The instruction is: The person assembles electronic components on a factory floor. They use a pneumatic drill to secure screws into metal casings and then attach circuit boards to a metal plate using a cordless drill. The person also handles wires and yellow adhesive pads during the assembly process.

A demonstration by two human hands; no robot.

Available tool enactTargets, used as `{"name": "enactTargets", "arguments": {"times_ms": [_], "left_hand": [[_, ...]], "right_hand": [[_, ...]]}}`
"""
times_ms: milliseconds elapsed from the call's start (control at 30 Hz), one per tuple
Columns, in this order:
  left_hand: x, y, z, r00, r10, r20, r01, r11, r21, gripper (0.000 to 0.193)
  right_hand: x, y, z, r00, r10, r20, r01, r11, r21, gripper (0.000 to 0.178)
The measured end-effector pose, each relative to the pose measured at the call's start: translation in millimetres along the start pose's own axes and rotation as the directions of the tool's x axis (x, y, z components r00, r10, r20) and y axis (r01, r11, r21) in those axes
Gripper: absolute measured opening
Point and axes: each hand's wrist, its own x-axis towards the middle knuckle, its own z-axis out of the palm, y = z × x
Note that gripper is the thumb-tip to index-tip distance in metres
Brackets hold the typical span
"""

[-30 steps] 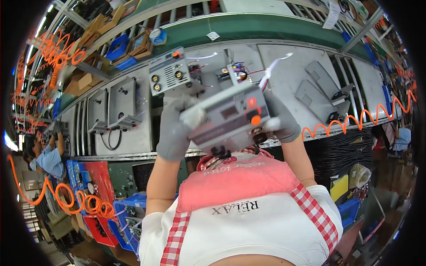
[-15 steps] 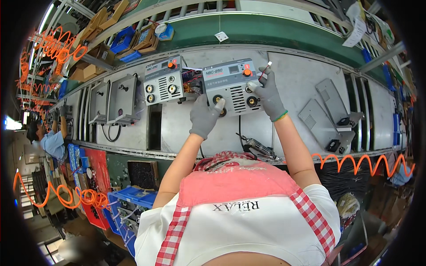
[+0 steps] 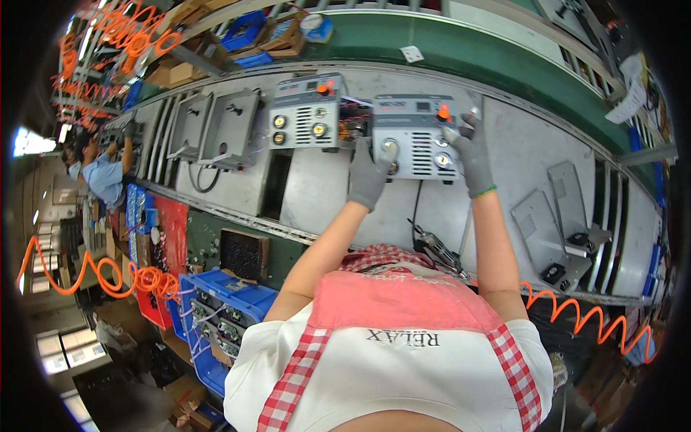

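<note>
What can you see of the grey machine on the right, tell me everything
The machine is boxy, its light grey front topped by a darker band, apparently painted metal. The front shows a small screen, an orange knob, slotted vents and round fittings, one partly covered. It looks upright at the bench, though whether it rests there is unclear. The left grip has its thumb on the front's left side; the right grip touches the right edge.

Bright window panes (image 3: 52, 365) at lower left, white glare (image 3: 32, 142) higher up, long grey workbench (image 3: 313, 194), green strip (image 3: 489, 56) behind it
</note>
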Motion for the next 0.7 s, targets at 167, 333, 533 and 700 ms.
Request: {"name": "enactTargets", "arguments": {"times_ms": [167,333,533,700], "left_hand": [[17,5,-101,0.659,0.648,-0.383,-0.526,0.76,0.382,0.04],[123,-125,-191,0.915,0.133,-0.38,-0.201,0.968,-0.147,0.044],[123,-141,-153,0.998,-0.021,0.058,0.058,0.626,-0.778,0.049],[55,-120,-112,0.949,-0.034,-0.314,-0.116,0.887,-0.447,0.039]], "right_hand": [[-44,-24,-8,0.933,-0.212,-0.291,0.12,0.946,-0.302,0.052],[-129,3,-36,0.948,-0.182,-0.26,0.075,0.925,-0.373,0.014],[-258,91,-57,0.731,0.661,-0.167,-0.671,0.742,-0.001,0.024],[-260,117,-37,0.563,0.824,-0.058,-0.741,0.535,0.406,0.022]]}}
